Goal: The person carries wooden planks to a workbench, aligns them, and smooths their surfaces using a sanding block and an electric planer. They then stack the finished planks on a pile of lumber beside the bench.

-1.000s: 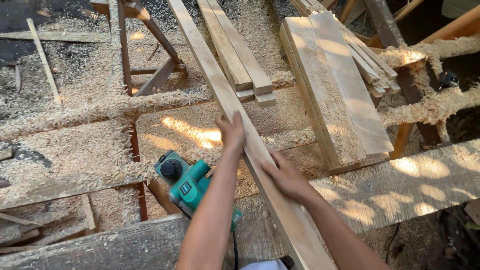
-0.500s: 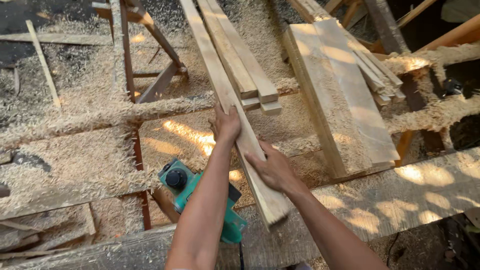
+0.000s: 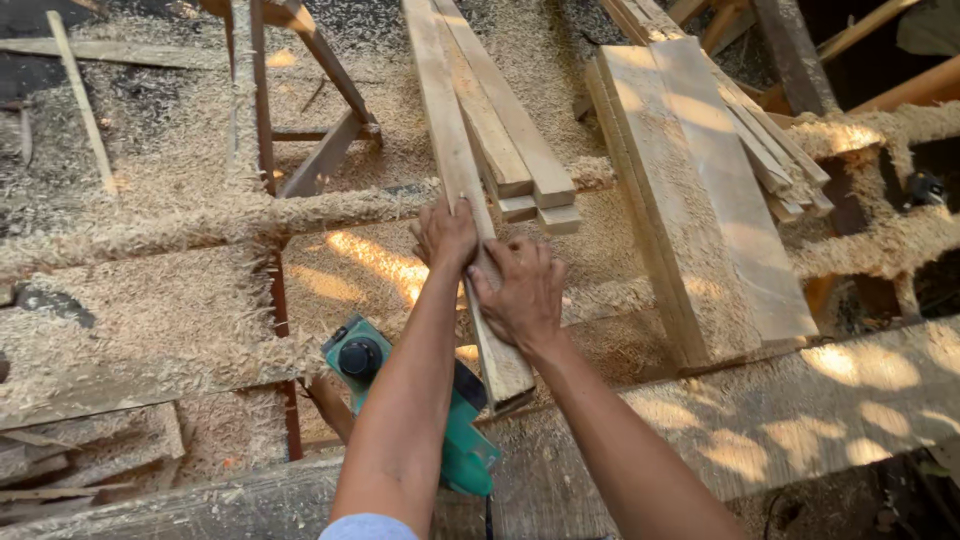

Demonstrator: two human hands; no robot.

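While the long plank (image 3: 452, 150) lies lengthwise over the sawdust-covered bench (image 3: 150, 330), beside a green power planer (image 3: 400, 390), it is pressed flat by the left hand (image 3: 446, 236) and right hand (image 3: 520, 292), fingers spread, not clasped. It is judged stiff, light, rough-surfaced; best held at both edges near its end.

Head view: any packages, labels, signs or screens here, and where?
No packages, signs or screens in view.
Electric planer: below the left hand, partly behind the forearm; green body, black knob; any label is too small to tell.
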